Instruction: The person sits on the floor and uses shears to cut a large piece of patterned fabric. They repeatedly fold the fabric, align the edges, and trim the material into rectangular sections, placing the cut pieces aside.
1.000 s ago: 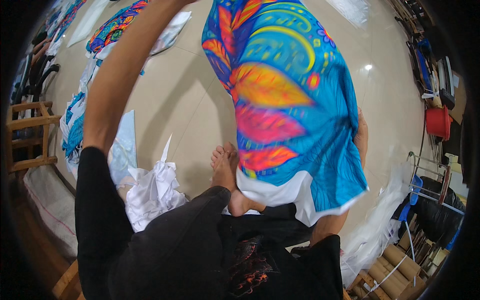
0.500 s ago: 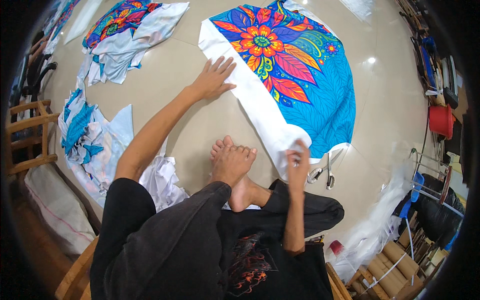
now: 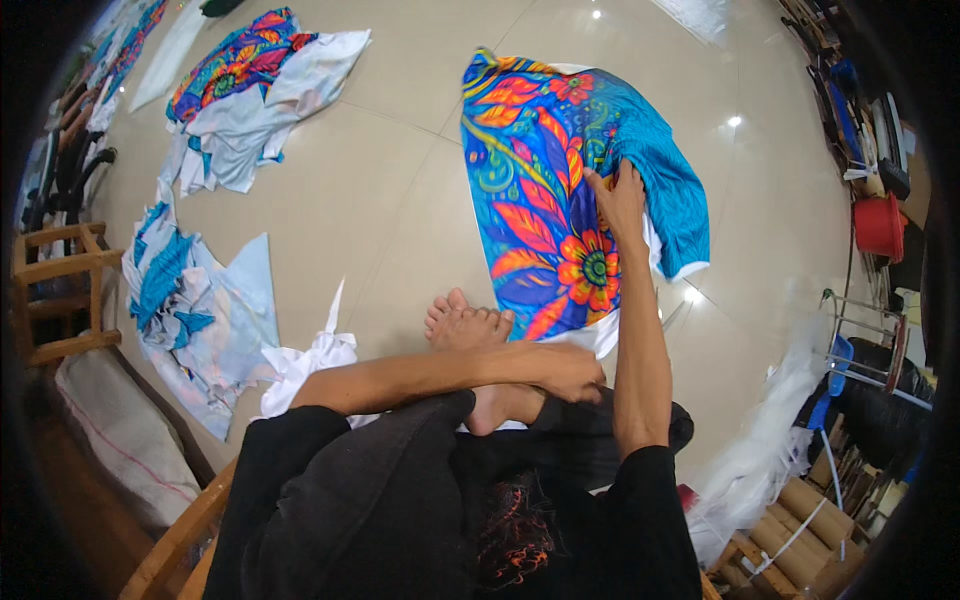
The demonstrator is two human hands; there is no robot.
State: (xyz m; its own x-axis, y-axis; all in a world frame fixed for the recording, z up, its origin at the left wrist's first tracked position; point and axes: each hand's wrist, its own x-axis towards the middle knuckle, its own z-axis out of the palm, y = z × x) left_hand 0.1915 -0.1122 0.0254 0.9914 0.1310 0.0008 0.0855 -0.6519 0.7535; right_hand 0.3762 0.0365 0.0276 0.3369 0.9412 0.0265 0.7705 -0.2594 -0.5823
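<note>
A large piece of printed fabric (image 3: 535, 200) lies on the floor in front of me, with orange and red flowers on blue and a teal part at its right. My right hand (image 3: 622, 205) is over its middle, thumb and fingers closed on a fold. Across my crossed legs reaches my left arm. My left hand (image 3: 572, 372) is curled closed beside the fabric's white lower edge; what its fingers hold is hidden. Right of my right forearm shows a scissor blade (image 3: 683, 305); the arm hides the handles. My bare foot (image 3: 470, 328) rests near the fabric's lower left corner.
Crumpled printed cloth (image 3: 255, 90) lies at the far left, more (image 3: 205, 300) nearer, beside white scraps (image 3: 310, 360). A wooden stool (image 3: 65, 290) and pale sack (image 3: 125, 430) stand left. On the right are a red bucket (image 3: 880, 226), clear plastic (image 3: 755, 470) and cardboard rolls (image 3: 810, 525).
The fabric has been turned and bunched; its large flower is now lower and nearer me. My left hand came off its upper left edge to my lap; my right hand moved up onto the fabric.
</note>
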